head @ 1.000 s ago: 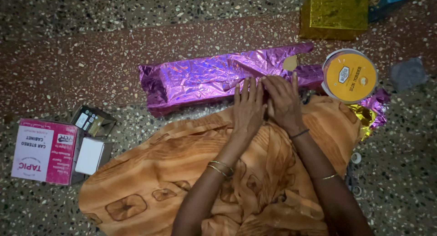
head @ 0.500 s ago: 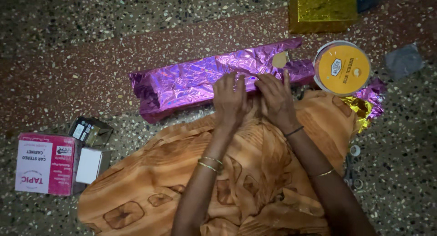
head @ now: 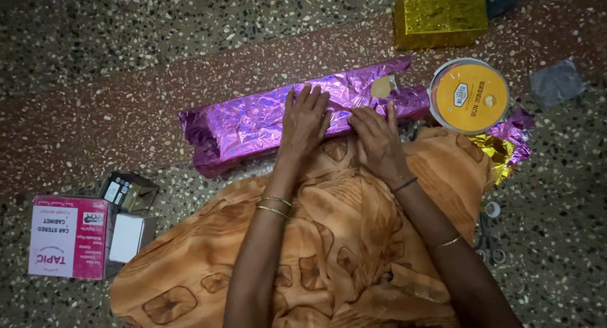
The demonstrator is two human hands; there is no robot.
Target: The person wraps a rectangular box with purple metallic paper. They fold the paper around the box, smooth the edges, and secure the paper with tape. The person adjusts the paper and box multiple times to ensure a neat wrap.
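The purple foil-wrapped parcel lies on the speckled floor before the knees. Left hand presses flat on it, open; right hand, fingers extended, flattens its near edge beside a yellow-lidded round tin.

Dim, warm indoor light; glare glints off the crinkled purple foil and gold foil box; corners darken; slight overall softness.

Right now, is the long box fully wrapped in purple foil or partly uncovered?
Partly uncovered: the purple foil shows a bare tan patch near its right end; both hands press flat on it.
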